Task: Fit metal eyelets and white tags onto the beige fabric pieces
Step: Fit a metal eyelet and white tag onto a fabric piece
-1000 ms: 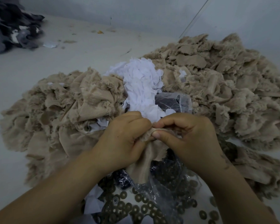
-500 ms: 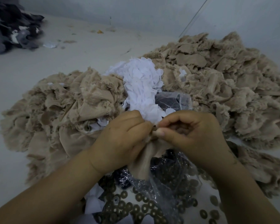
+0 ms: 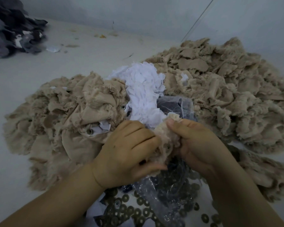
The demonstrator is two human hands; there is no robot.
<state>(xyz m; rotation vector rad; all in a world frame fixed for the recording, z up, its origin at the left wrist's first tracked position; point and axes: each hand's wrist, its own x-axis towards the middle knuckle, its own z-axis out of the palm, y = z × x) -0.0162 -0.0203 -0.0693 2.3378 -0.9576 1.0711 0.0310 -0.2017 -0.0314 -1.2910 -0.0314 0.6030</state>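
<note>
Both hands hold one frayed beige fabric piece (image 3: 164, 140) at the centre of the head view. My left hand (image 3: 128, 151) grips its left side with curled fingers. My right hand (image 3: 198, 143) pinches its right side, thumb on top. A round metal eyelet (image 3: 168, 146) shows in the fabric between the hands. A heap of white tags (image 3: 144, 94) lies just beyond the hands. Several bronze ring eyelets (image 3: 138, 210) are scattered below my wrists, some inside a clear plastic bag (image 3: 164, 192).
Beige fabric pieces are piled on the left (image 3: 64, 122) and in a larger heap on the right (image 3: 228, 95). A second clear bag (image 3: 177, 104) sits behind the hands. Dark cloth (image 3: 11, 30) lies at the far left on the pale floor (image 3: 82, 56).
The fabric piece has been turned and opened between the hands, so an eyelet now faces up. My right hand's fingers spread from a tight pinch to a wider grip. The view has tilted slightly.
</note>
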